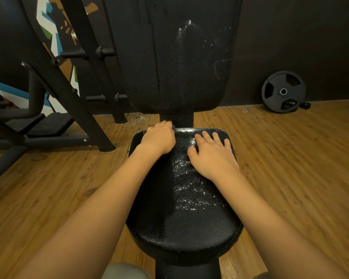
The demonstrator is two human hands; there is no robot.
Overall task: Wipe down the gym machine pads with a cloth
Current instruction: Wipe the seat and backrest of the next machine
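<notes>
Seat pad (189,228) is lying directly ahead, long axis running straight away from the person; near edge is looking dry and matte. Both forearms are reaching out along it. Droplets (189,190) are glinting in a band right of centre, from mid-seat toward the far edge.

Right hand (214,156) is resting flat on the far right of the seat, fingers spread and relaxed, holding nothing, its thumb side touching the wet band.

Left hand (158,138) is sitting farther out, at the far-left corner, fingers curled down over the rear edge. A dark scrap is showing at its knuckles; judging this to be the cloth (172,126), gripped there, though most of it is hidden.

Judgement: the wet band is lying right of and nearer than the cloth hand, so the next stroke is calling for a pull rightward and back along the long axis.

Beyond, the upright back pad (169,67) is showing pale streaks on its right half. Weight plate (283,91) is leaning on the wall.
</notes>
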